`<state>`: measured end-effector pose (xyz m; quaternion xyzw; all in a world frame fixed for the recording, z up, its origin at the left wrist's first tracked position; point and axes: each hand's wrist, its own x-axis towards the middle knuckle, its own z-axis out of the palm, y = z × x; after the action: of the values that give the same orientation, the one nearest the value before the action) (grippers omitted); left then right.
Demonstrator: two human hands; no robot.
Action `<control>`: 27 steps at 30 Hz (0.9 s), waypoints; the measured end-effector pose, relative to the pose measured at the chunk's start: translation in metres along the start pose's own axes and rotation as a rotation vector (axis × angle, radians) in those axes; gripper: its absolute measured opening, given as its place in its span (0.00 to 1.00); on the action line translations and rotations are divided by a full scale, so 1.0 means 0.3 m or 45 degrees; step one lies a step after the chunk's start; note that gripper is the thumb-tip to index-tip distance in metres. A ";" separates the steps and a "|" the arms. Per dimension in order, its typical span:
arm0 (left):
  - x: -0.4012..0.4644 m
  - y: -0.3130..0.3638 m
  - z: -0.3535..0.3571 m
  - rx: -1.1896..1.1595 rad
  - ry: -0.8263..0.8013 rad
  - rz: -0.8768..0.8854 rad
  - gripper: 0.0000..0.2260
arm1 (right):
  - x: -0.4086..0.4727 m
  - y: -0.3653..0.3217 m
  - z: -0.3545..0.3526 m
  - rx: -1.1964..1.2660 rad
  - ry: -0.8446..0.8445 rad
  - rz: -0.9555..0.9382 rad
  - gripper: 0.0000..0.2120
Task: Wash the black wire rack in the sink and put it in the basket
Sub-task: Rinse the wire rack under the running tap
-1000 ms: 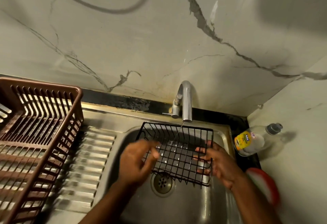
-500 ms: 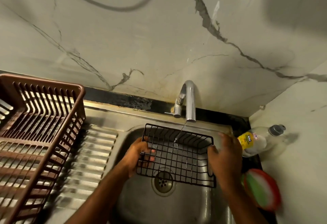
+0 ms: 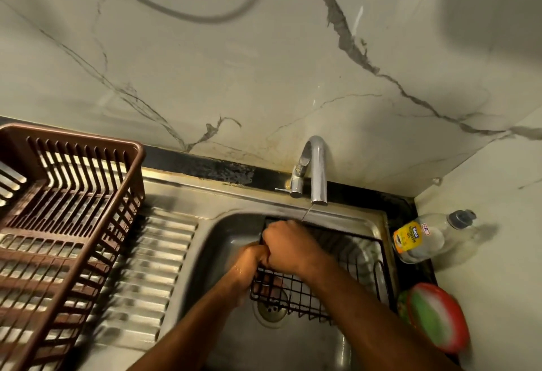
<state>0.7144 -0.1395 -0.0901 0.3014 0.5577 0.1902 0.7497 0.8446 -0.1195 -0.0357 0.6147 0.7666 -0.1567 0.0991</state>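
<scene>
Black wire rack (image 3: 305,297) sits down in the steel sink (image 3: 223,241), over the drain (image 3: 271,310), its far edge just under the tap (image 3: 318,171), from which a thin thread of water runs. Both hands are on its left side: the right hand (image 3: 289,246) reaches across from the right, fingers curled tight into a fist over the rack's upper left rim, and the left hand (image 3: 252,265) is tucked just beneath and touching it, fingers wrapped round the wires of the same side. How the left fingertips lie I cannot tell, since the right fist and the wire mesh cover them. The right forearm crosses over the middle of the rack and hides much of its grid; the rack's right end is smeared by blur. On the ribbed drainboard to the left stands the brown plastic basket (image 3: 137,171), cut off by the picture's edge, well apart from the rack. On the dark ledge right of the sink lies a clear dish-soap bottle (image 3: 425,238) with a yellow label, and nearer, a blurred red and green round object (image 3: 434,318).
</scene>
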 end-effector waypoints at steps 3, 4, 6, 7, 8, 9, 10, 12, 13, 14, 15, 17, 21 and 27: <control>-0.001 -0.001 -0.004 0.074 -0.058 -0.025 0.12 | 0.048 0.026 0.016 0.302 -0.067 0.022 0.10; 0.000 -0.002 -0.013 0.114 -0.047 0.008 0.13 | 0.055 0.040 0.031 0.427 -0.075 0.049 0.11; 0.004 -0.002 -0.039 0.159 0.018 0.077 0.12 | 0.045 0.071 0.057 0.662 -0.061 0.113 0.11; 0.010 -0.006 -0.058 0.142 0.051 0.085 0.12 | 0.031 0.104 0.074 0.759 -0.040 0.169 0.10; 0.016 -0.008 -0.080 0.107 0.078 0.078 0.13 | 0.012 0.146 0.092 0.808 -0.007 0.253 0.09; 0.024 -0.012 -0.102 0.067 0.108 0.071 0.15 | -0.008 0.192 0.110 0.795 0.050 0.361 0.08; 0.030 -0.011 -0.120 0.024 0.134 0.065 0.17 | -0.026 0.236 0.126 0.736 0.109 0.482 0.08; 0.035 0.007 -0.132 0.017 0.151 0.072 0.17 | -0.049 0.286 0.134 0.516 0.113 0.648 0.07; 0.036 0.012 -0.130 0.044 0.151 0.083 0.15 | -0.055 0.278 0.128 0.384 0.079 0.666 0.07; 0.035 0.018 -0.124 0.055 0.146 0.093 0.15 | -0.054 0.256 0.117 0.282 0.052 0.661 0.06; 0.040 0.019 -0.115 0.047 0.136 0.097 0.16 | -0.047 0.230 0.102 0.231 0.046 0.634 0.04; 0.051 0.008 -0.089 0.042 0.105 0.083 0.17 | -0.015 0.160 0.075 0.204 0.062 0.510 0.03; 0.043 -0.002 -0.011 0.098 0.000 0.068 0.16 | 0.065 0.025 0.040 0.305 0.118 0.177 0.06; 0.046 0.007 -0.055 0.041 0.008 0.115 0.21 | 0.054 0.093 0.098 0.684 0.096 0.202 0.13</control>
<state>0.7029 -0.1253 -0.1018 0.3376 0.5489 0.2158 0.7335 0.8669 -0.1100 -0.0720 0.6824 0.6503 -0.3230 -0.0840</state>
